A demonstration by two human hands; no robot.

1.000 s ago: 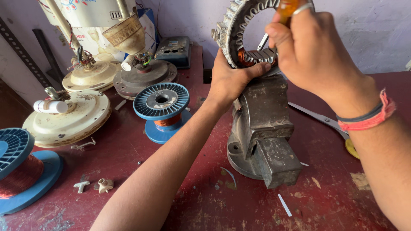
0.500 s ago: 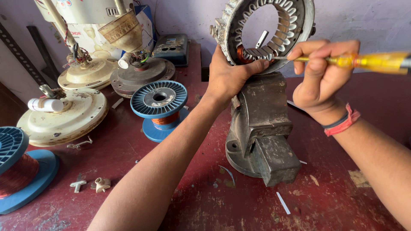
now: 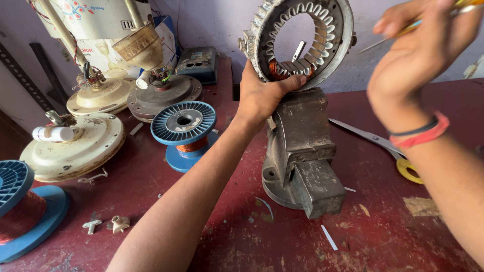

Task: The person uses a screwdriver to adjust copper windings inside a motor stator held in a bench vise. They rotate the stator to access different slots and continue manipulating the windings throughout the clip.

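Observation:
A round metal stator ring (image 3: 330, 20) with white slot liners and some copper winding stands upright in a grey bench vise (image 3: 302, 151). My left hand (image 3: 262, 95) grips the ring's lower rim, fingers curled into the bore. My right hand (image 3: 418, 65), blurred and raised to the right of the ring, holds a yellow-handled screwdriver (image 3: 418, 22) whose tip points toward the ring without touching it. A red and dark band sits on that wrist.
On the dark red bench: a blue spool of copper wire (image 3: 184, 128), another blue spool (image 3: 22, 211) at the left edge, cream fan motor housings (image 3: 75, 143), scissors with yellow handles (image 3: 388, 148), small white scraps and clips (image 3: 108, 224).
My right hand drew the screwdriver out of the ring's bore, swung right, and has now risen to the upper right. My left hand kept its grip on the ring.

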